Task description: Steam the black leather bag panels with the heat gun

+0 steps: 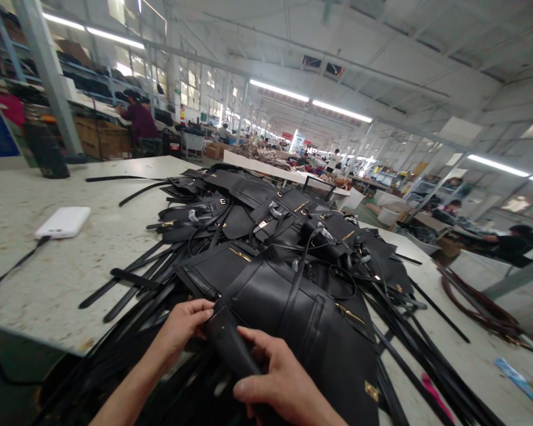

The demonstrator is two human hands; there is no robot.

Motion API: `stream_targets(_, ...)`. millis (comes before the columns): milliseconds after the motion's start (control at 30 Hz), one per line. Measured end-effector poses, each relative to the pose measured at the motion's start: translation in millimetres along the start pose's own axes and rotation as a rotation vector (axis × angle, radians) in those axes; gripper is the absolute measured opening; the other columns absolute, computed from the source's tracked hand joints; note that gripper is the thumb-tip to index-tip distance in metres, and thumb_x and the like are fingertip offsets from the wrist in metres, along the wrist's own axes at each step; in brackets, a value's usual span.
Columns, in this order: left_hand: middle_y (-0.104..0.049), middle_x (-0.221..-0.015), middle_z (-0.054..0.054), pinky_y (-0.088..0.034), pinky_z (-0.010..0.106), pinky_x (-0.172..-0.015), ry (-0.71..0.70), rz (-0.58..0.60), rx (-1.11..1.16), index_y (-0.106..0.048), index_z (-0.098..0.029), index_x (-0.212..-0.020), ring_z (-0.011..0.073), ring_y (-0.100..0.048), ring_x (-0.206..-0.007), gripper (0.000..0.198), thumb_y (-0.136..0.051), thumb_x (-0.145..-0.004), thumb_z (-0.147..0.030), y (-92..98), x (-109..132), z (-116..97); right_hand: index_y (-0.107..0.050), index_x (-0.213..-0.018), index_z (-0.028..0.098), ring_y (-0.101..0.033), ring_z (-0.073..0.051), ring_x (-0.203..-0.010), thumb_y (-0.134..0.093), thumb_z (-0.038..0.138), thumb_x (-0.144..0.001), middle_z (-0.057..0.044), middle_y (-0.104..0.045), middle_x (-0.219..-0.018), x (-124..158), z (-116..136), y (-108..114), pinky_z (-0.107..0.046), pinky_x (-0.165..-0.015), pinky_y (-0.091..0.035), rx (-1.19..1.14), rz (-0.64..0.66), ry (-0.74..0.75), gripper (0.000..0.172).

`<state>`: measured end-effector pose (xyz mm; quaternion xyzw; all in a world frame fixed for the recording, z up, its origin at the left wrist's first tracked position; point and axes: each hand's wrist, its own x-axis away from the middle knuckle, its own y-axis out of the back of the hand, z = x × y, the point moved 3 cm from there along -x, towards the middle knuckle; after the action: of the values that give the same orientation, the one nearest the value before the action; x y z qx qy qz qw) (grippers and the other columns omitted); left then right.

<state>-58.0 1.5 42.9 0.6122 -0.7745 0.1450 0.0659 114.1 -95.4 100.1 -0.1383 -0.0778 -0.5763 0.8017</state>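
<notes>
A black leather handbag (302,313) lies at the near end of a long pile of black bags (257,219) on a worn white table (48,266). My left hand (182,328) grips the bag's near corner, fingers curled over its edge. My right hand (279,378) is wrapped round a black strap piece (231,349) that runs from that corner toward me. Gold metal fittings show on the bag's front (350,313) and lower right (372,390).
Loose black straps (133,278) fan out on both sides of the pile. A white power bank (63,222) with a cable lies at the left. Brown straps (479,302) lie at the right. Other people work at tables far left (138,121) and right (515,242).
</notes>
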Motion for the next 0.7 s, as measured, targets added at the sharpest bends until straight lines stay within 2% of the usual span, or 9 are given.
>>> stream_targets(167, -0.064, -0.061, 0.002, -0.046, 0.026, -0.055, 0.058, 0.035, 0.08, -0.067, -0.015, -0.075, 0.0155, -0.057, -0.058, 0.026, -0.062, -0.07, -0.04, 0.7, 13, 5, -0.053, -0.118, 0.027, -0.051, -0.004, -0.043, -0.068, 0.004, -0.054, 0.004, -0.061, -0.079, -2, -3, -6, -0.01, -0.034, -0.038, 0.019, -0.036, 0.056, 0.07)
stream_targets(300, -0.069, -0.083, 0.008, -0.048, 0.03, -0.068, 0.004, 0.118, 0.174, -0.067, -0.017, -0.092, 0.0196, -0.061, -0.077, 0.04, -0.049, -0.078, -0.049, -4.5, 15, 6, -0.046, -0.124, 0.022, -0.052, -0.008, -0.037, -0.07, 0.011, -0.055, 0.001, -0.061, -0.074, -2, -6, 1, -0.016, -0.03, -0.042, -0.134, -0.028, 0.007, 0.074)
stream_targets(367, -0.068, -0.093, 0.008, -0.047, 0.031, -0.074, -0.048, 0.131, 0.183, -0.064, -0.018, -0.101, 0.0202, -0.06, -0.084, 0.038, -0.053, -0.077, -0.045, -7.5, 15, 9, -0.044, -0.126, 0.018, -0.054, -0.011, -0.036, -0.07, 0.015, -0.058, 0.0, -0.061, -0.068, -2, -7, 6, -0.018, -0.029, -0.043, -0.246, 0.025, 0.027, 0.073)
stream_targets(467, -0.068, -0.097, 0.004, -0.044, 0.029, -0.079, -0.119, 0.122, 0.186, -0.062, -0.021, -0.106, 0.0193, -0.058, -0.09, 0.039, -0.067, -0.068, -0.03, -12.7, 15, 15, -0.044, -0.125, 0.016, -0.057, -0.013, -0.038, -0.069, 0.017, -0.062, -0.003, -0.063, -0.066, -3, -10, 16, -0.019, -0.031, -0.046, -0.329, 0.077, 0.072, 0.068)
stream_targets(567, -0.068, -0.091, 0.001, -0.043, 0.025, -0.079, -0.171, 0.113, 0.192, -0.064, -0.02, -0.098, 0.016, -0.058, -0.084, 0.036, -0.071, -0.063, -0.02, -16.9, 14, 22, -0.042, -0.126, 0.016, -0.058, -0.014, -0.038, -0.068, 0.019, -0.064, -0.004, -0.064, -0.064, -10, -15, 24, -0.021, -0.03, -0.046, -0.347, 0.079, 0.069, 0.068)
stream_targets(700, -0.058, -0.062, -0.003, -0.039, 0.02, -0.058, -0.218, 0.033, 0.152, -0.065, -0.016, -0.075, 0.0086, -0.048, -0.059, 0.009, -0.067, -0.067, -0.02, -15.1, 11, 28, -0.039, -0.126, 0.014, -0.058, -0.015, -0.038, -0.067, 0.022, -0.066, -0.006, -0.065, -0.065, -26, -16, 32, -0.022, -0.029, -0.046, -0.39, 0.113, 0.04, 0.067)
